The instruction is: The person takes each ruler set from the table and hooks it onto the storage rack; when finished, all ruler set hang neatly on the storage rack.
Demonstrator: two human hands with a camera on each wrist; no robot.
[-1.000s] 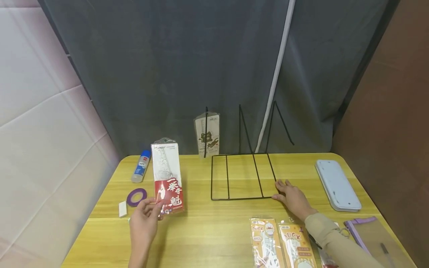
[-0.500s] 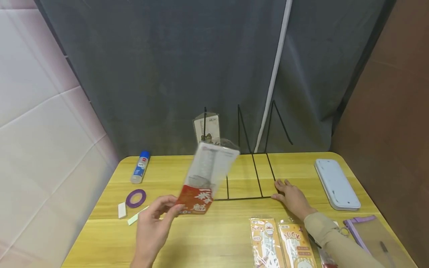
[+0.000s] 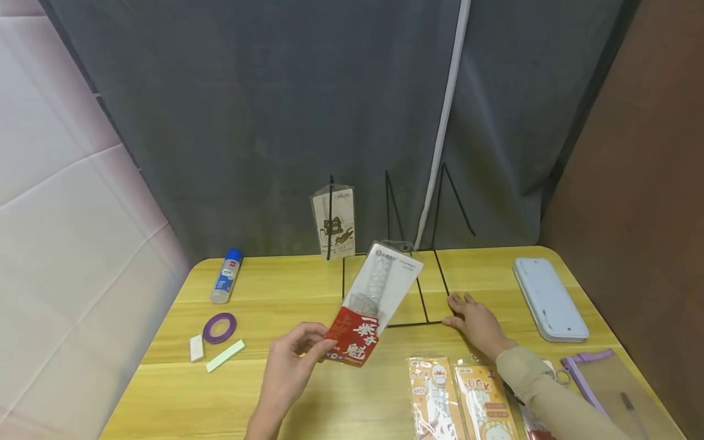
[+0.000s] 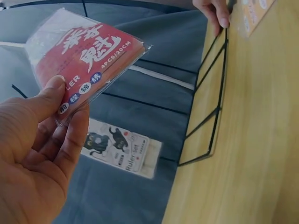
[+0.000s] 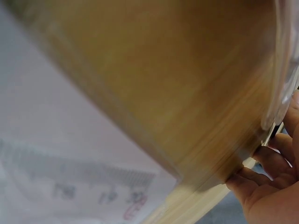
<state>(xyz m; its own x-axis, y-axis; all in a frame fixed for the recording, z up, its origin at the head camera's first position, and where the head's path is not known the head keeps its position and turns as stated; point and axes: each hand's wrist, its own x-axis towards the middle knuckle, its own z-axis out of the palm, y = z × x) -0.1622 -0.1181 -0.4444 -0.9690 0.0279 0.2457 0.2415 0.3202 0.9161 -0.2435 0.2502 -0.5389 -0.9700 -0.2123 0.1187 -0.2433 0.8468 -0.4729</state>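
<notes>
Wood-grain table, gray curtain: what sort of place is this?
Perhaps a curtained booth laid out with stationery: a dark gray curtain hangs behind the wood-grain table, which bears a black wire rack, and the left hand holds a red-and-white ruler pack.

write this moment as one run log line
left hand: pinches red-and-white packet, tilted | right hand: touches wire rack, near right corner | cat-print packet: hangs on left hook | duck packets: on table

Head view: soft, even light; pale sheen across wood-grain tabletop [image 3: 286,287], grey curtain [image 3: 264,122] dull and dark. Faint shadow beside left hand [image 3: 291,366]. Left wrist: cooler, dimmer; red ruler packet [image 4: 88,63] readable, whitish glare on its plastic. Right wrist: brownish murk, close-up ruler scale [image 5: 79,179] badly blurred.
</notes>
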